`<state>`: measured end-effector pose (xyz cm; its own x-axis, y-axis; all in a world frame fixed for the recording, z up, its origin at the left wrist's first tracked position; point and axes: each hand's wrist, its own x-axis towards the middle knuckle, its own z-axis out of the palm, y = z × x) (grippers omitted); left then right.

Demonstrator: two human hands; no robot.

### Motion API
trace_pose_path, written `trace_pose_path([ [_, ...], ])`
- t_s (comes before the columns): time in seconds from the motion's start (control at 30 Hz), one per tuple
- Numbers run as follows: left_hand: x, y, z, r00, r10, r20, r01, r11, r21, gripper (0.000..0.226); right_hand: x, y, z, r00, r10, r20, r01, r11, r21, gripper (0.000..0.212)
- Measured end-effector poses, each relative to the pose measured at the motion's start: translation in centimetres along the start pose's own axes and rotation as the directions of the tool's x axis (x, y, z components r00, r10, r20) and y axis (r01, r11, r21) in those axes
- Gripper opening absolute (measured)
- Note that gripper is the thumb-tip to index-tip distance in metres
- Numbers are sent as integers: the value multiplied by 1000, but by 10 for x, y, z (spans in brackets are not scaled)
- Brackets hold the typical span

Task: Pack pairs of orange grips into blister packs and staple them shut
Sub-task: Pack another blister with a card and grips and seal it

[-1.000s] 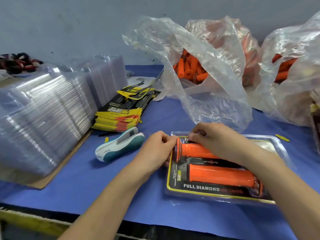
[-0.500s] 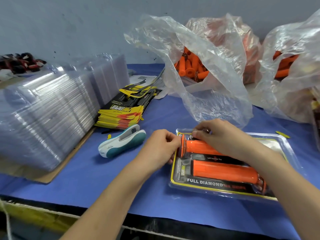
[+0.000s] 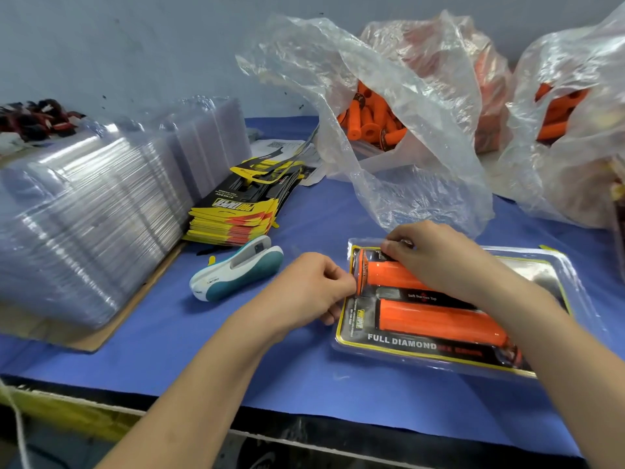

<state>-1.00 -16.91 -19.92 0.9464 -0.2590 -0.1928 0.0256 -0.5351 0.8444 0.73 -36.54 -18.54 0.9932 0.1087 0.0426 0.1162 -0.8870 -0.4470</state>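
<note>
On blue table cover [image 3: 270, 384], near front edge, right of centre: clear plastic blister pack [image 3: 561, 265] with black-and-yellow card, lying flat. Two orange rubber grips inside, side by side: far grip [image 3: 392, 275], near grip [image 3: 439, 319]. Fingers of left hand [image 3: 304, 289] curled, pinching pack's left edge beside far grip's flange. Fingers of right hand [image 3: 439, 262] curled onto pack's far left corner, wrist across far grip; exact hold partly hidden. White-and-teal stapler [image 3: 236, 272] lies left of left hand, apart. Clear bags of loose orange grips [image 3: 372, 120] behind
</note>
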Motion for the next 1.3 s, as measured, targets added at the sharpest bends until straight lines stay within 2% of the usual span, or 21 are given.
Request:
trace_pose_path([
  [0.13, 3, -2, 2, 998, 51, -23, -52, 997, -63, 28, 0, 1, 1, 999, 12, 30, -12, 1000, -9, 24],
  [0.23, 3, -3, -1, 998, 0, 64, 13, 976, -216, 29, 1, 2, -3, 999, 18, 49, -19, 1000, 16, 21],
  [0.3, 5, -3, -2, 997, -26, 76, 45, 965, -258, 33, 1, 2, -4, 998, 16, 61, -18, 1000, 23, 21],
  [0.47, 7, 0, -1, 996, -56, 71, 69, 980, -189, 33, -1, -3, -3, 999, 11, 48, -13, 1000, 23, 23],
  [0.6, 9, 3, 5, 997, 35, -76, -36, 999, -16, 23, -2, -8, -1, 1000, 13, 15, -13, 1000, -29, 25],
  [0.7, 9, 3, 8, 991, 53, -126, -61, 996, -63, 21, -2, -7, -2, 1000, 8, 28, -8, 1000, 5, 24],
  [0.8, 11, 5, 7, 995, -32, -99, 16, 987, -158, 27, -2, -7, -2, 999, -8, 47, 7, 999, 33, 23],
  [0.97, 17, 5, 3, 997, -12, -82, 9, 999, -38, 37, -4, -10, 1, 999, -44, -4, 44, 999, -31, 22],
  [1.1, 19, 4, 1, 997, 33, -69, -32, 999, 25, 29, -5, -11, 3, 998, -57, -25, 56, 996, -65, 23],
  [1.2, 21, 4, 2, 999, 13, -37, -15, 999, -46, 29, -4, -9, 1, 999, -28, -23, 27, 998, -58, 25],
  [1.3, 18, 5, -4, 995, -42, 89, 53, 991, -126, 34, -4, -8, 1, 999, -7, -38, 5, 997, -72, 25],
])
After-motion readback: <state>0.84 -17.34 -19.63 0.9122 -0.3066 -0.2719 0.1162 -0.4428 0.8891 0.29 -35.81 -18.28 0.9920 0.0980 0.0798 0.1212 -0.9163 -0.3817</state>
